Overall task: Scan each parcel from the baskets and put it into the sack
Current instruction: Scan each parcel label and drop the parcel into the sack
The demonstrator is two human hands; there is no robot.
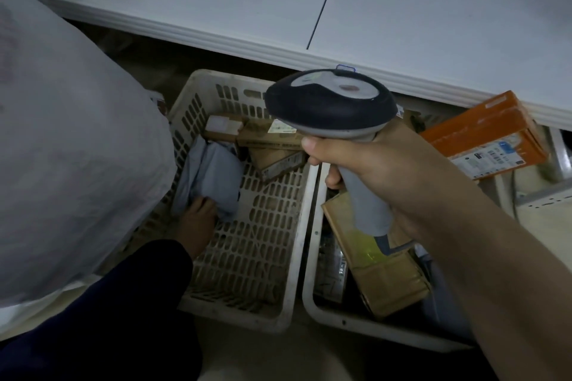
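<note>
My right hand (368, 161) grips the grey handle of a barcode scanner (331, 105), held above the gap between two white baskets. My left hand (198, 219) reaches down into the left basket (297, 226) and takes hold of the lower edge of a grey plastic mailer parcel (213, 176). Small cardboard boxes (266, 139) lie at the back of that basket. The right basket (340, 322) holds a brown cardboard parcel (380, 272). A large white sack (68, 145) bulges at the left, right beside the left basket.
A white table (309, 9) runs across the top, its edge overhanging the baskets. An orange box (483, 136) leans at the right under the table edge. Dark packets (331, 266) lie in the right basket beside the brown parcel.
</note>
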